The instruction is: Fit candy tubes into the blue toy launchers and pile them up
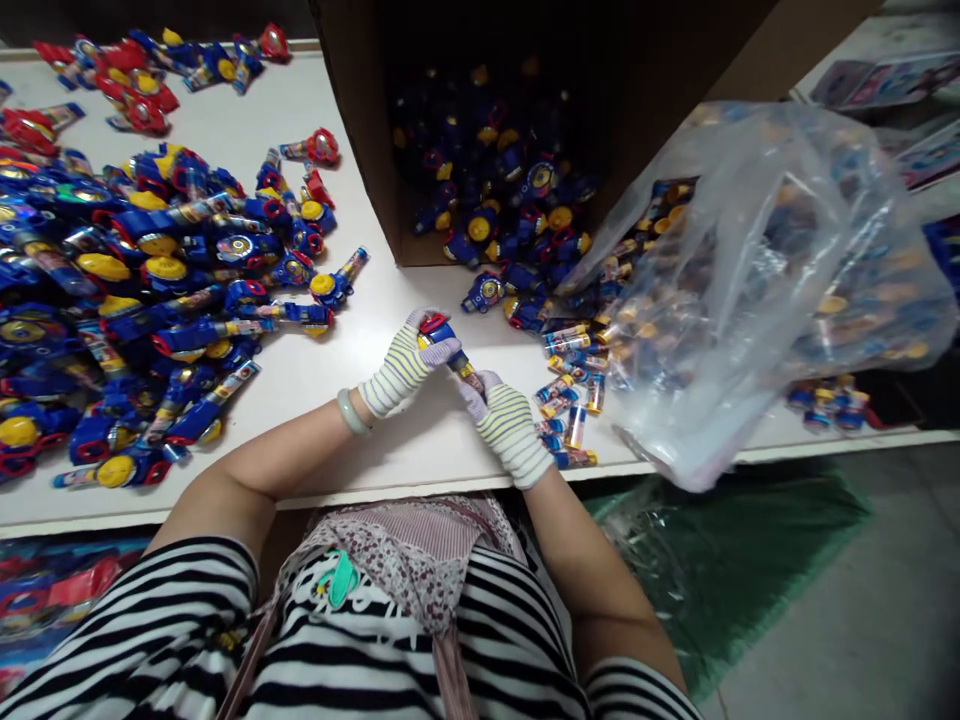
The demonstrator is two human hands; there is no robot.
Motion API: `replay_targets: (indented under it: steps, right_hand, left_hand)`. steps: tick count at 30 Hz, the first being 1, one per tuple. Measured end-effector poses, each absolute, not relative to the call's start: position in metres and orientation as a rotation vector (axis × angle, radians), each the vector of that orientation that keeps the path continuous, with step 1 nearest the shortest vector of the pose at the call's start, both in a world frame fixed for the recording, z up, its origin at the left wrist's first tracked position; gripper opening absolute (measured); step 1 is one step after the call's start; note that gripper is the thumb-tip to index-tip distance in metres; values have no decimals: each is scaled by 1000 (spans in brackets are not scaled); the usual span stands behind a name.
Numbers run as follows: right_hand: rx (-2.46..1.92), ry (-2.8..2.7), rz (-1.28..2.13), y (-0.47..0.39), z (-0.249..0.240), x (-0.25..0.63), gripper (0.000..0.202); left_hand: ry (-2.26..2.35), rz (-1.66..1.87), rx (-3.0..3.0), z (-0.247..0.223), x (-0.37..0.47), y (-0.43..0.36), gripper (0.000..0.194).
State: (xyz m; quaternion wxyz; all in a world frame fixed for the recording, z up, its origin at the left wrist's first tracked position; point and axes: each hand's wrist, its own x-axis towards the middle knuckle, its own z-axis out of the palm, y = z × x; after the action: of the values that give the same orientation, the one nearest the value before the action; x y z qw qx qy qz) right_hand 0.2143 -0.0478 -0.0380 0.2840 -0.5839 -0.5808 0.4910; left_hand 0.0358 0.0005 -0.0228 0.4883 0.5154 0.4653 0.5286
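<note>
Striped knit gloves cover both of my hands above the white table [390, 450]. My left hand [405, 368] is closed around a blue and red toy [436, 328]. A small printed tube [469, 373] sticks out of the toy's lower right end, and the fingers of my right hand [510, 425] pinch its tip. Right beside that hand lie several loose tubes [576, 425] with blue and yellow ends. Just beyond the hands, a few blue toys [484, 291] lie at the mouth of a cardboard box [367, 150].
Many blue toys with yellow parts [165, 268] are heaped on the left, some red ones [142, 112] behind them. A clear plastic bag [795, 260] full of tubes lies at the right. The table's front edge [300, 502] runs close to my body.
</note>
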Motion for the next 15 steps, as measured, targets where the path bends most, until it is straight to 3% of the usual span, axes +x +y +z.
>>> replay_targets:
  steps: [3, 5, 10, 12, 15]
  right_hand:
    - [-1313, -1406, 1780, -49, -41, 214, 60]
    - [-1217, -1334, 1909, -46, -41, 211, 67]
    - [-1556, -1601, 1414, -41, -31, 202, 45]
    - [-1522, -1643, 1464, -47, -28, 194, 44]
    - [-1270, -1583, 1740, -53, -26, 180, 62]
  left_hand:
    - [916, 1256, 1263, -23, 29, 3, 53]
    - [878, 1210, 1299, -20, 24, 4, 55]
    - [1250, 1217, 1331, -14, 23, 0, 47]
    - [1224, 1226, 1289, -15, 25, -3, 48]
    - [1077, 1190, 1253, -14, 13, -5, 47]
